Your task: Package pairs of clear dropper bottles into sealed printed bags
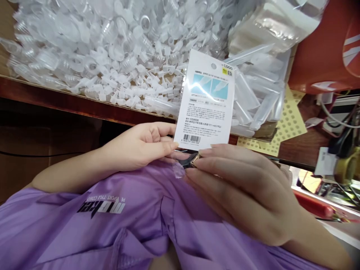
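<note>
Showing on card [206, 108]: "1,000", "1058686", Korean print, barcode
Look: white, two blue pictures, clear sleeve [178, 171]
Left grip [149, 144]: pinching lower corner
Right grip [247, 187]: at lower edge; cannot tell if clenched

From where I stand, the worktop [299, 150] is dark reddish-brown wood, glossy along its front edge. A shallow cardboard tray [5, 20] takes up most of what I can see of it, heaped with clear and whitish plastic pieces [120, 52], the slim tubes [247, 90] at its right end. A yellow dotted sheet [295, 114] pokes out by the tray's right front corner. Behind the sheet there's something big and red [315, 63] with white markings.
</note>
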`<action>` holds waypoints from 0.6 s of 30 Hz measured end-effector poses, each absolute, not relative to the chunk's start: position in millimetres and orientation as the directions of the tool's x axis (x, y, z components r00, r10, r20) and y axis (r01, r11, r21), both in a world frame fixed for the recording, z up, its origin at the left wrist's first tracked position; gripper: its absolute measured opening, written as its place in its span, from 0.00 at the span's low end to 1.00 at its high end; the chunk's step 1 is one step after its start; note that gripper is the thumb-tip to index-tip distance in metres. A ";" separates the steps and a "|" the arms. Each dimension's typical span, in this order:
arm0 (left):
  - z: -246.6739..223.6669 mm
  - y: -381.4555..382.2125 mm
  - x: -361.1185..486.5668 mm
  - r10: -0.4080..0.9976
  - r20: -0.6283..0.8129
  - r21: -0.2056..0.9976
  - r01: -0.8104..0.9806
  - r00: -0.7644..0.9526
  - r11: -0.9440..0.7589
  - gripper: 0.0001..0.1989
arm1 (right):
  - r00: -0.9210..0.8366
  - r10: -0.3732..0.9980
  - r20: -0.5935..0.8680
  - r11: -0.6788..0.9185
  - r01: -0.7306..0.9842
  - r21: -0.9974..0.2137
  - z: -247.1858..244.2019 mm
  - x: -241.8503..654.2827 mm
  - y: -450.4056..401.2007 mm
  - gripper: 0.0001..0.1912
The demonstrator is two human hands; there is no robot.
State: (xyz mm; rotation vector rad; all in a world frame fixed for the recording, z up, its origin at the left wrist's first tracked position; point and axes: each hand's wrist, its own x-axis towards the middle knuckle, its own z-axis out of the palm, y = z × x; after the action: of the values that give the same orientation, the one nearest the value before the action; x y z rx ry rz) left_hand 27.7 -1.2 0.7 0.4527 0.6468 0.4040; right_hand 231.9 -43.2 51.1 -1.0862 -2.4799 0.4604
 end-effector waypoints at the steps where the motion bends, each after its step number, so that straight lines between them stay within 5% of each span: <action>1: 1.4 -1.0 27.7 0.487 -0.472 0.513 -0.220 0.735 0.829 0.10 | -0.654 0.724 0.221 0.675 0.602 -0.427 53.0 230.8 -40.2 0.06; 11: -5.8 -3.5 27.6 0.441 -0.476 0.487 -0.190 0.761 0.852 0.04 | -0.534 0.845 0.013 0.495 0.773 -0.398 43.1 215.2 -2.3 0.08; 18: -7.5 -2.4 26.3 0.420 -0.500 0.491 -0.152 0.758 0.858 0.05 | -0.531 0.847 0.026 0.499 0.777 -0.383 40.6 217.8 -1.7 0.08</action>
State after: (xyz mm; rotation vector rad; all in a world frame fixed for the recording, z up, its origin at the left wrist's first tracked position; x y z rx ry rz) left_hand 26.3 -2.4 -7.5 0.4443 0.6407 0.3229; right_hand 217.8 -1.7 40.6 -1.3917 -2.5318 0.4852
